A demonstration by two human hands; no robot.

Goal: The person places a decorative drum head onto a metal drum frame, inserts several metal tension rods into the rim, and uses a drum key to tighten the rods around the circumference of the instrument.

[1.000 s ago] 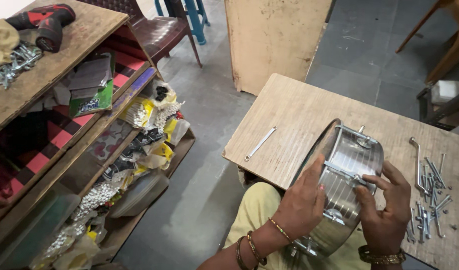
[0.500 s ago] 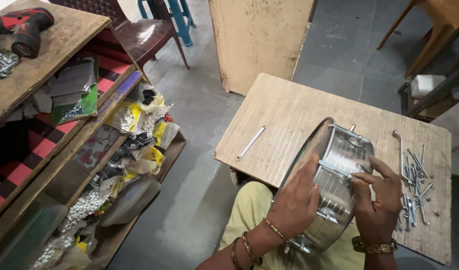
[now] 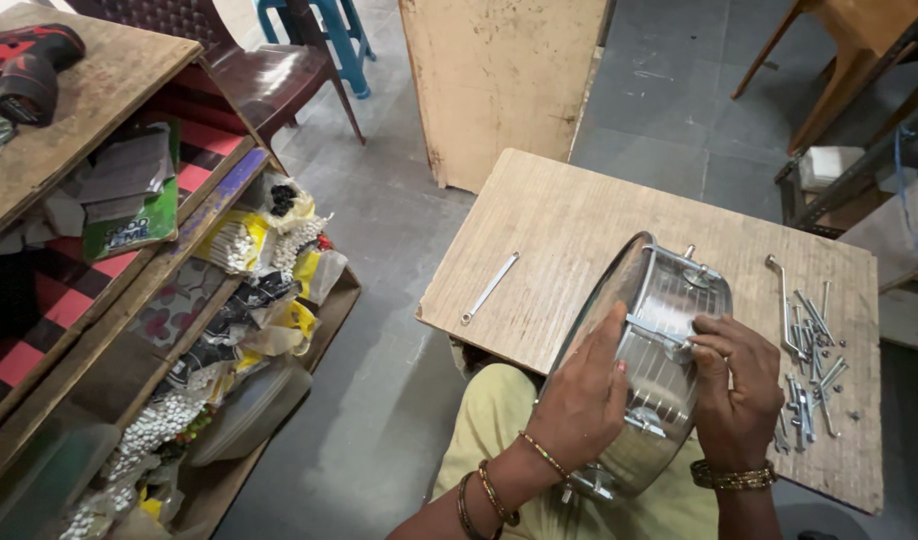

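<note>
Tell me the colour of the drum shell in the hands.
Shiny silver metal drum shell, clearest in the head view.

Glossy ribbed metal drum shell (image 3: 659, 370) (mirror-bright), matt wooden table (image 3: 569, 230)
</note>
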